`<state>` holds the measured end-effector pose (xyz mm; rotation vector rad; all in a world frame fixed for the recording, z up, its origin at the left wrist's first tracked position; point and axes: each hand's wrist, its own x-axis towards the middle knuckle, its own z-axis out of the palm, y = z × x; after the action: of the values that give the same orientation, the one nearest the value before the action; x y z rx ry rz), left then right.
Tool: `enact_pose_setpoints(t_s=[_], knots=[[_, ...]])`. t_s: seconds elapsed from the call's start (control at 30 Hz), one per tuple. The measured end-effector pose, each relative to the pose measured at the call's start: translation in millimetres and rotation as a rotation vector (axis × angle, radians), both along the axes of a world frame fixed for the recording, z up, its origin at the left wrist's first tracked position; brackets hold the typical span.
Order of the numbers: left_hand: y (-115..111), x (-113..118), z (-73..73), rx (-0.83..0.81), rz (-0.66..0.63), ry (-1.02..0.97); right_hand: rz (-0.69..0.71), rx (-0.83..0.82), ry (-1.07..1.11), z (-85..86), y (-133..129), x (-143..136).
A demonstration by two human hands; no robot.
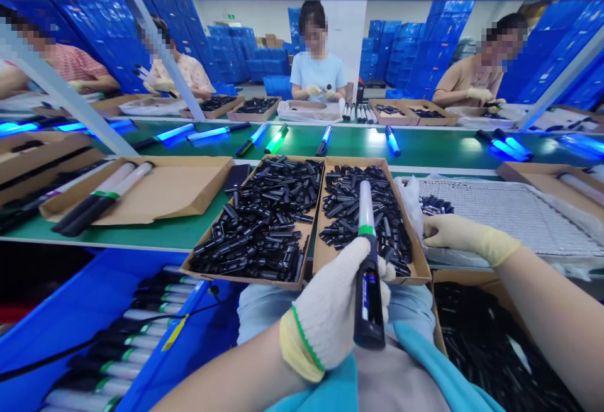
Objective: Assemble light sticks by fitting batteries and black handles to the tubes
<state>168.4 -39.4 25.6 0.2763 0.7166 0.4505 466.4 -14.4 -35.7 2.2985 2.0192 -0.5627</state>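
My left hand (333, 302), in a white knit glove over a yellowish one, is closed around the black handle of a light stick (366, 211). The stick points away from me, its whitish tube unlit above a green ring. Blue and white show within the handle; I cannot tell if that is a label or a battery. At the near left of a plastic-lined tray (495, 211), my right hand (448, 234) has its gloved fingers curled down beside a cluster of small dark and silvery pieces (436, 204). Whatever those fingertips pinch is hidden.
Two cardboard trays of small black parts (268, 217) stand before me. Left of them, a cardboard tray (184, 189) carries two light sticks. A blue bin (179, 317) below holds several more. Lit sticks lie on the green belt (349, 141); co-workers sit beyond it. A slanted post (78, 88) rises left.
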Motion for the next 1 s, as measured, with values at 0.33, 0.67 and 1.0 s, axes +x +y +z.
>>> enact_pose_setpoints(t_s=[0.33, 0.67, 1.0], knots=[[-1.3, 6.3, -3.4, 0.046, 0.065, 0.062, -0.189, 0.178, -0.174, 28.1, -11.7, -0.9], [-5.5, 15.1, -11.3, 0.053, 0.144, 0.023, 0.442, 0.543, 0.472, 94.3, -85.1, -122.8], [-6.0, 5.3, -14.4, 0.056, 0.157, -0.103, 0.388, 0.743, 0.361, 48.3, -88.8, -155.6]])
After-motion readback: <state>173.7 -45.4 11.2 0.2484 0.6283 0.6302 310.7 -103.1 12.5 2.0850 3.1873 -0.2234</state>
